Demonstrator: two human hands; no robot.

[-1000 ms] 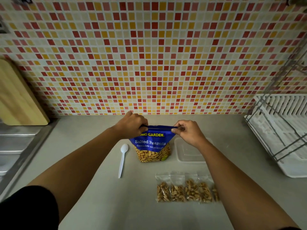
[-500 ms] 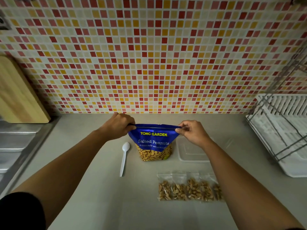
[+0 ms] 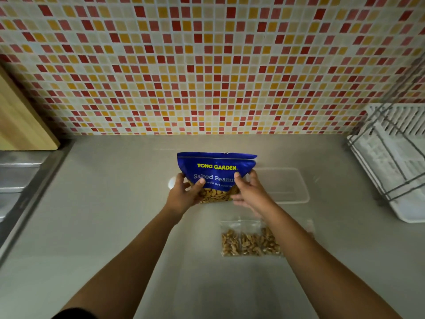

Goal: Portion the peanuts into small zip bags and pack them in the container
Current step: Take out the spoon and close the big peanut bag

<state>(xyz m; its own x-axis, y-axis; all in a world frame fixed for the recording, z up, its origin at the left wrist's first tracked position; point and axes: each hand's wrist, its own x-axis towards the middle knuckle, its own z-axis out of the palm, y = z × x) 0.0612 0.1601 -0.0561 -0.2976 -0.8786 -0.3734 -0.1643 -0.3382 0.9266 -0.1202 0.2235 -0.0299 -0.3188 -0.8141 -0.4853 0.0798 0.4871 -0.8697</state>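
A blue Tong Garden salted peanut bag (image 3: pixel 216 166) stands upright at the counter's middle, its top strip flat and pressed together. My left hand (image 3: pixel 184 194) grips its lower left side and my right hand (image 3: pixel 249 192) grips its lower right side. Several small clear zip bags of peanuts (image 3: pixel 249 241) lie in a row in front of it, partly under my right forearm. A clear plastic container (image 3: pixel 287 185) sits just right of the big bag. Only the bowl of a white spoon (image 3: pixel 171 183) shows behind my left hand.
A white dish rack with metal wires (image 3: pixel 391 157) fills the right side. A steel sink (image 3: pixel 20 180) is at the left, with a wooden cutting board (image 3: pixel 20 125) leaning on the tiled wall behind it.
Both hands have left the bag's top edge and dropped to its lower sides. The bag's mouth now looks pressed flat. The view has shifted closer and lower.
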